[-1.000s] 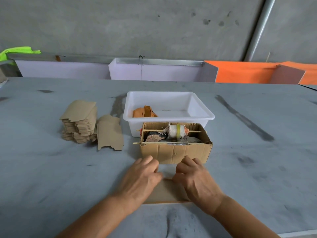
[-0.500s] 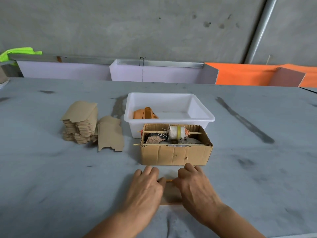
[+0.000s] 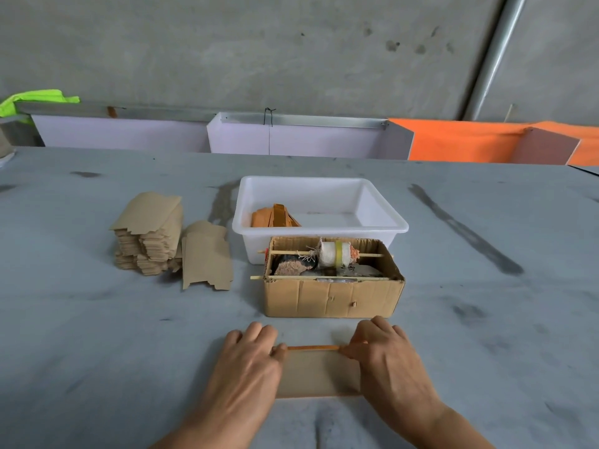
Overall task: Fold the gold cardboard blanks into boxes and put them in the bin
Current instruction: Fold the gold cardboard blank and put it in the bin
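Note:
A flat cardboard blank [image 3: 317, 372] lies on the grey table in front of me, brown side up, with a thin gold edge showing along its far side. My left hand [image 3: 249, 367] covers its left end and my right hand [image 3: 387, 361] its right end; the fingers of both curl over the far edge and pinch it. A stack of blanks [image 3: 147, 234] stands at the left, with a single loose blank [image 3: 205, 256] beside it. The white bin [image 3: 382, 202] sits behind, holding a folded gold box [image 3: 274, 217].
A brown carton [image 3: 330, 298] with a spool on a stick and scraps stands between my hands and the bin. White and orange panels line the table's far edge below a concrete wall. A green cloth lies far left.
My hands have slid apart along the blank, from touching at its middle to its two ends. The blank's centre and gold far edge now show between them.

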